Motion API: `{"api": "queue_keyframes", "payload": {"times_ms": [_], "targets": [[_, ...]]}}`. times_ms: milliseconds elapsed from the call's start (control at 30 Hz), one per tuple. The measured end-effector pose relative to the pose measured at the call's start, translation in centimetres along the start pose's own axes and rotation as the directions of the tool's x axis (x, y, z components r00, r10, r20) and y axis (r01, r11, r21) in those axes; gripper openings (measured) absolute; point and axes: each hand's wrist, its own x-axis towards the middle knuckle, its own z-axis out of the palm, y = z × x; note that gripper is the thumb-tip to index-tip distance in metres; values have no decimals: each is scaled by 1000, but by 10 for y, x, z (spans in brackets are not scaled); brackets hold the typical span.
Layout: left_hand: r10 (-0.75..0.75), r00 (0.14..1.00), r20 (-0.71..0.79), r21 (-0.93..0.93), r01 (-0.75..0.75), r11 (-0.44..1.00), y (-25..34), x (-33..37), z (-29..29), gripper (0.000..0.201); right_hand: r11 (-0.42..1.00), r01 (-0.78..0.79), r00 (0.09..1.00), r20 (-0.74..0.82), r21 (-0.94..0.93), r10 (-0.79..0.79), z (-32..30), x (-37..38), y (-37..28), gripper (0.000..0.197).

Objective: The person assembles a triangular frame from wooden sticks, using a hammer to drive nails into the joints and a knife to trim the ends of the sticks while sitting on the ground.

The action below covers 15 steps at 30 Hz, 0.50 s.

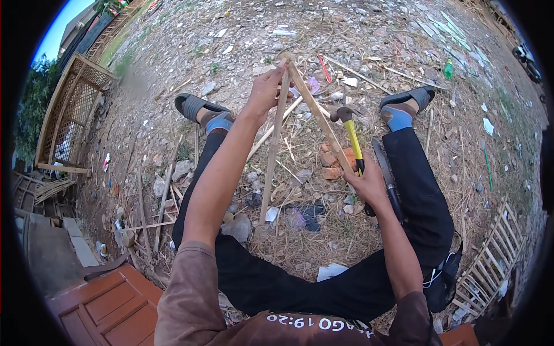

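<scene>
Two thin wooden strips meet at their far ends in a narrow inverted V between my legs. My left hand [265,93] is closed around that meeting point, at the top of the left wooden strip [273,153]. Lower down, my right hand [369,183] grips a claw hammer [353,138] by its yellow and black handle, the head pointing away from me. The same hand also pinches the near end of the right wooden strip [318,113]. A long-bladed knife [382,161] lies just right of it, by my right leg. Whether a nail joins the strips is hidden.
Broken brick [332,172] and stones litter the dry ground. A red stick-like object [324,69] and a green bottle [448,68] lie farther off. A slatted wooden frame [490,259] rests at right, a lattice panel [72,112] leans at left, and a brown panelled door [109,305] lies near left.
</scene>
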Motion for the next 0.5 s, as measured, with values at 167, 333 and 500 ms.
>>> {"api": "queue_keyframes", "payload": {"times_ms": [167, 333, 500], "targets": [[-39, 996, -83, 152, 52, 987, 0, 21, 2, 55, 999, -44, 998, 51, 23, 42, 5, 5, 7, 44], [22, 992, -124, 285, 14, 958, -7, 45, 8, 49, 979, -136, 987, 101, 152, 122, 1, 9, 2, 47], [68, 990, -120, 308, -28, 951, -48, 63, 17, 51, 946, -158, 986, 90, 284, 138, 4, -5, 20, 40]]}}
